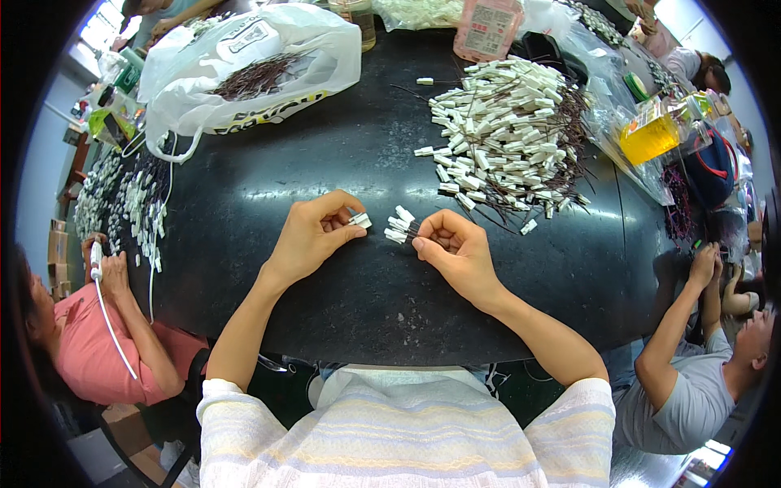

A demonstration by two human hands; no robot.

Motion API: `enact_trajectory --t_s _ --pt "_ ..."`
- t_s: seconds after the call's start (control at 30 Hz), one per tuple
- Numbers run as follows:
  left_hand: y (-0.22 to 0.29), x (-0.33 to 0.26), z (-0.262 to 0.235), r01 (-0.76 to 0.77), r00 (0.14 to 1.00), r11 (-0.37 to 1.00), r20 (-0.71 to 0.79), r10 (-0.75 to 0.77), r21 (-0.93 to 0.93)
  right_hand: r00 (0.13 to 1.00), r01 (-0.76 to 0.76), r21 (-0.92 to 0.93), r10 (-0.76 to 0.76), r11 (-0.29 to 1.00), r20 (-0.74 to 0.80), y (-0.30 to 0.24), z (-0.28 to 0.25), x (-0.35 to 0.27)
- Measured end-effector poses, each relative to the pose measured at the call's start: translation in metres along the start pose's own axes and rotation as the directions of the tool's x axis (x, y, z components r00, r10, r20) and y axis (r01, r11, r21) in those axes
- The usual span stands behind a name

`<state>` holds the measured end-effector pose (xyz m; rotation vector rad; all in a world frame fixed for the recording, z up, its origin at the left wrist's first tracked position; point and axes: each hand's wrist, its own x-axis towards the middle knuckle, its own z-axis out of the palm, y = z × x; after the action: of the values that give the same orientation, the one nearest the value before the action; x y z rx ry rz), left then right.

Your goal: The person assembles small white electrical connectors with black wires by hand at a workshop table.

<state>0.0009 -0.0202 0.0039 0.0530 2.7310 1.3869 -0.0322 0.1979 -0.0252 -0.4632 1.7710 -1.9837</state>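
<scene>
My left hand (313, 236) is closed in a pinch on a small white connector (360, 220), over the middle of the black table. A short way to its right, my right hand (457, 246) grips several dark wires that end in white connectors (398, 226). The wire ends run back under my fingers and are partly hidden. The two hands are apart, with the connector ends facing each other. Beyond my right hand lies a large heap of white connectors on dark brown wires (496, 130).
A white plastic bag (325, 77) with brown wires inside lies at the far left. More connectors (146, 203) are spread by a person in pink (114, 342). A pink bottle (488, 28) and a yellow-liquid bottle (651, 134) stand beyond the heap. Another person in grey (691, 407) works at right.
</scene>
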Motion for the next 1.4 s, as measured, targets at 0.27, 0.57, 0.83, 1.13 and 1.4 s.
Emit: enact_trajectory --t_s 0.27,0.57,0.83,1.13,1.4 --pt "0.001 -0.004 0.022 -0.077 0.996 0.962 -0.065 0.062 -0.261 0.999 -0.004 0.039 0.006 0.999 -0.05 0.0 -0.001 0.003" --pt "0.006 -0.009 0.026 -0.293 0.927 0.956 -0.239 0.289 0.018 1.0 -0.016 -0.026 0.016 1.0 -0.02 0.001 0.0 0.001" --pt "0.009 -0.008 0.036 -0.508 0.805 0.835 -0.23 0.548 0.212 1.0 0.025 -0.067 -0.026 0.997 -0.002 0.0 0.002 0.001" --pt "0.009 -0.005 0.041 -0.69 0.642 0.653 -0.153 0.751 0.312 0.999 0.036 -0.064 -0.034 0.997 0.028 0.002 -0.002 0.001" --pt "0.012 -0.002 0.034 -0.556 0.731 0.797 -0.317 0.604 0.236 0.997 0.078 0.033 -0.077 0.996 -0.015 -0.021 -0.018 0.005"
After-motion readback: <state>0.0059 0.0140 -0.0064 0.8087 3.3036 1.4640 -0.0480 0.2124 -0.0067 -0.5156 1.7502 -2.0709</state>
